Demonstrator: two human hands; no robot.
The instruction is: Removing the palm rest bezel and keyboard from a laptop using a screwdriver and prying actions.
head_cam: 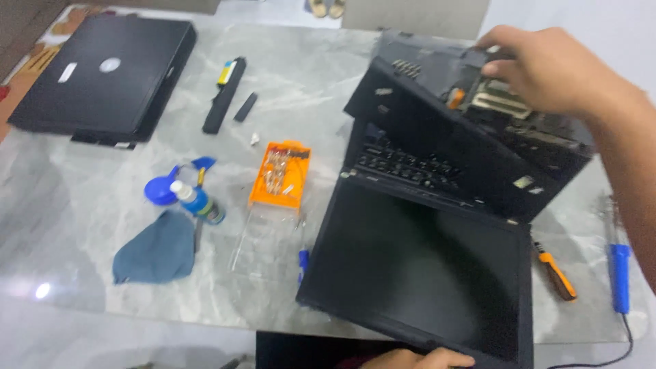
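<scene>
Two hands are engaged on one black open laptop (437,225), which is taken as the landmark. Its screen lid (417,273) is laid flat toward the person, and the base (471,116) is tilted up with the underside exposed, apparently so the internals can be reached. The right hand (547,68) is closed over the raised base's far edge, seemingly to hold it up. The left hand (417,358) is pressed on the lid's near edge, probably to steady it; only its knuckles are shown, so its closure cannot be judged. Left of the laptop, an orange bit case (280,174) is noted; beyond that, a blue cloth (156,249). Right of it, an orange-handled screwdriver (555,272) is noted.
</scene>
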